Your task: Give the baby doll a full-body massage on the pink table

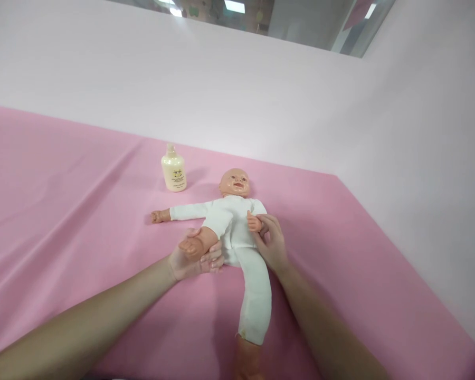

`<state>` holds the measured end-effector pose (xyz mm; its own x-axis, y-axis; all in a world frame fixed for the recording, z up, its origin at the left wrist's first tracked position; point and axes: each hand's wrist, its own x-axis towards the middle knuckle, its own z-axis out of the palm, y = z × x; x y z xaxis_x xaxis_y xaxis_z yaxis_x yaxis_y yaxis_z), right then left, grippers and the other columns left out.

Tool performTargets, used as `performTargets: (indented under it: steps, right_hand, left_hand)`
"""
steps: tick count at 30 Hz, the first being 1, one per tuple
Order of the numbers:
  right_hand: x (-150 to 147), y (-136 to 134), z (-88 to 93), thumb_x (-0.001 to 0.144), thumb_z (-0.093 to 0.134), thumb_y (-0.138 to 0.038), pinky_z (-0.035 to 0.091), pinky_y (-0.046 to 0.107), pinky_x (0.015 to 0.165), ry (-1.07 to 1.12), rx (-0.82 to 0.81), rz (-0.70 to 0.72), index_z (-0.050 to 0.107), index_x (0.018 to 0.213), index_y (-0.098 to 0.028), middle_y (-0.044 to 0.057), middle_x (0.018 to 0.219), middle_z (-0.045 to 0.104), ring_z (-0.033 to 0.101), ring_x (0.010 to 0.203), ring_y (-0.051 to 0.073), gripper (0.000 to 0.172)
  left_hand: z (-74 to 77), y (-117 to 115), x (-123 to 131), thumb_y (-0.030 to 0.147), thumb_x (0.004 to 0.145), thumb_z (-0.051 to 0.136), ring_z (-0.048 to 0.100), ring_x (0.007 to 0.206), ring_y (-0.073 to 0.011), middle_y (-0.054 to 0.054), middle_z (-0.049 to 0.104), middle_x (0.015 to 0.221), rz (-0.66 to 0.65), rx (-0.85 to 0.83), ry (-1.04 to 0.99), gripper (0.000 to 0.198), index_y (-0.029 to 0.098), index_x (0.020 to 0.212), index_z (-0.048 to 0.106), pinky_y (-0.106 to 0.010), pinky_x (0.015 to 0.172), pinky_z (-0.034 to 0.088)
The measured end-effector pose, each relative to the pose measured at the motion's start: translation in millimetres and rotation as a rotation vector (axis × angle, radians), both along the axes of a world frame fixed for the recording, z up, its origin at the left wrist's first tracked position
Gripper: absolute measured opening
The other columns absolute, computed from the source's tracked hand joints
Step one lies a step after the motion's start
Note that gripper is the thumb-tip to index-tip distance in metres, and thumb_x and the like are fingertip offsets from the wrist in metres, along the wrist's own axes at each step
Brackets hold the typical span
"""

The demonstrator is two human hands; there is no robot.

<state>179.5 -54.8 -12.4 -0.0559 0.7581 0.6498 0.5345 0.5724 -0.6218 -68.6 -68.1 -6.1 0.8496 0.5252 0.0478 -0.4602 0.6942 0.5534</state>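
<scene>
A baby doll (241, 224) with a white cloth body lies on its back on the pink cover, its head toward the wall. My left hand (196, 261) is closed around the doll's leg (206, 240) on the left, which is raised and bent up toward its belly. With fingers and thumb, my right hand (273, 243) grips the doll's hand (254, 222) on the right, over its chest. The doll's other arm (190, 211) stretches out to the left. Its other leg (256, 295) points toward me, lying on the cover.
A cream bottle (174, 171) with a printed label stands behind the doll's outstretched arm. The pink cover (63, 200) has creases on the left. White walls (162, 79) rise behind and to the right, with a window (285, 21) at the top.
</scene>
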Motion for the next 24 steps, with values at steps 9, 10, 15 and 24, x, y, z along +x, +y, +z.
performTargets:
  steps: [9,10,15,24]
  right_hand:
    - [2.3,2.8,-0.2,0.091,0.055,-0.015,0.06,0.03,0.076,-0.203,0.037,0.068,0.064,0.125,-0.03,0.007,0.127,0.063,0.067,0.104,0.019,0.039]
    - [2.5,3.1,-0.6,0.091,0.055,-0.013,0.06,0.03,0.077,-0.209,0.047,0.071,0.064,0.126,-0.03,0.007,0.127,0.063,0.067,0.105,0.019,0.04]
    - [2.8,4.9,-3.1,0.09,0.055,-0.011,0.061,0.032,0.082,-0.213,0.056,0.071,0.064,0.127,-0.031,0.007,0.128,0.063,0.066,0.11,0.02,0.043]
    - [2.9,4.2,-4.1,0.09,0.055,-0.013,0.06,0.031,0.079,-0.198,0.045,0.078,0.065,0.126,-0.032,0.006,0.127,0.063,0.067,0.099,0.018,0.041]
  left_hand:
    - [-3.8,0.3,6.3,0.06,0.066,0.07,0.047,0.061,-0.0174,0.001,0.044,0.053,0.063,-0.05,0.09,0.047,0.015,0.069,0.058,-0.031,0.068,0.044]
    - [-3.6,0.2,6.6,0.06,0.066,0.07,0.047,0.06,-0.0172,0.001,0.045,0.053,0.066,-0.044,0.097,0.046,0.015,0.069,0.058,-0.031,0.067,0.044]
    - [-4.5,0.4,6.1,0.061,0.069,0.067,0.048,0.06,-0.0174,0.001,0.045,0.054,0.081,-0.013,0.121,0.046,0.016,0.068,0.056,-0.032,0.066,0.044]
    - [-8.0,1.8,4.6,0.06,0.072,0.065,0.049,0.063,-0.0185,0.0,0.045,0.057,0.079,0.035,0.123,0.045,0.015,0.071,0.057,-0.033,0.068,0.041]
